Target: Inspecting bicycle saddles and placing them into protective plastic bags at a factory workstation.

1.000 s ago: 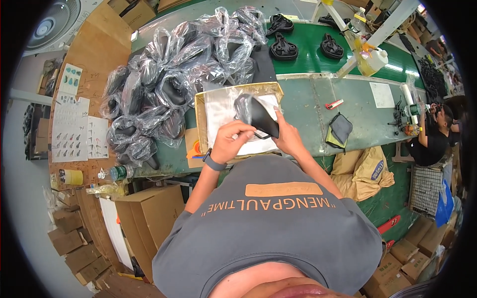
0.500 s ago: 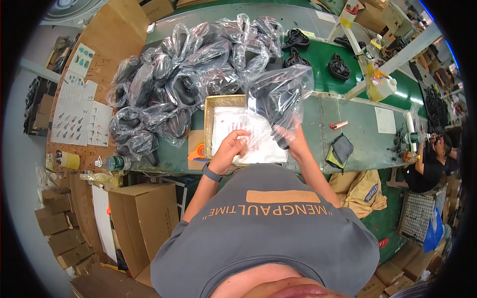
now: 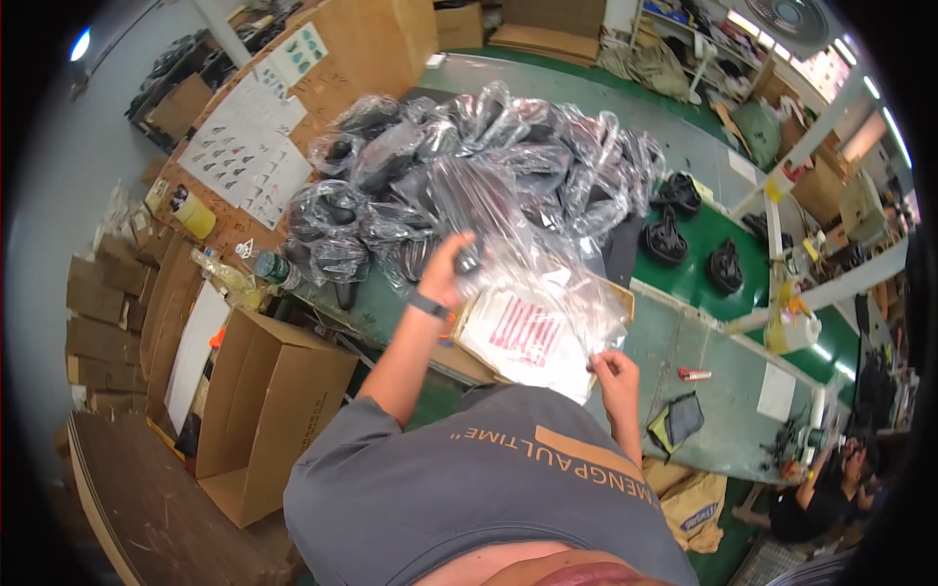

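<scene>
My left hand (image 3: 448,272) grips the narrow nose of a black bicycle saddle (image 3: 476,200) in a clear plastic bag. The saddle is held up just in front of the pile of bagged saddles (image 3: 391,156) and overlaps it in view. Loose film (image 3: 576,293) stretches from it toward my right hand (image 3: 616,376), whose thumb and fingers pinch the film's edge. Under the film sits a shallow yellowish box (image 3: 496,369) with a stack of clear bags (image 3: 532,332) bearing red print.
Unbagged black saddles (image 3: 725,266) lie on the green strip at the back right. A red cutter (image 3: 694,374) and a dark pouch (image 3: 676,423) are on the table to my right. At my left stand a bottle (image 3: 276,269) and an open carton (image 3: 264,410).
The bagged saddle has passed from my right hand to my left and moved left toward the pile. My right hand has drawn back to the film's edge. The view has turned.
</scene>
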A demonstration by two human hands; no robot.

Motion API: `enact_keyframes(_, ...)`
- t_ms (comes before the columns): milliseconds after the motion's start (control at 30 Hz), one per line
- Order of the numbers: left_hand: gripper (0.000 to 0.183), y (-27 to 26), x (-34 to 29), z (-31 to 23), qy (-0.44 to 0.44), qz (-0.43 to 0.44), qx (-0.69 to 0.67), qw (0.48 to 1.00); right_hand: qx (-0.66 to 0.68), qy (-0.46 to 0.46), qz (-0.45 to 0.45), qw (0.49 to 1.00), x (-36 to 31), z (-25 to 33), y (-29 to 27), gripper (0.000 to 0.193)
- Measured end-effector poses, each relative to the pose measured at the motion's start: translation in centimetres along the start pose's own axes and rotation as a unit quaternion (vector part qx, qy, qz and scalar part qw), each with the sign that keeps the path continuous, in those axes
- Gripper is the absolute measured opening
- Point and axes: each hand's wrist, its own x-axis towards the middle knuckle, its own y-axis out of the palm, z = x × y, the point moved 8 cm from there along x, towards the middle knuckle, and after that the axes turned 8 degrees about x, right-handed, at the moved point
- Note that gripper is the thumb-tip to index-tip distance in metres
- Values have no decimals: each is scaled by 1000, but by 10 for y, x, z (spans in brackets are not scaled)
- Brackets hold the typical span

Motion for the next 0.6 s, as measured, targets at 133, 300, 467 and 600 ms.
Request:
enact_keyframes(133,33,-20,61,-170,234,-18,-158,959,86,76,-3,993,-7,-33,-6,11)
enact_keyframes(300,46,-60,105,-172,313,-227,-52,921,90,2,-10,996,-7,-27,-6,45)
enact_keyframes(467,41,72,37,53,175,8,348,921,78,25,-119,990,-17,-41,-54,56)
enact_keyframes(600,37,120,-13,179,48,158,412,896,133,70,-157,976,-11,-17,-65,53)
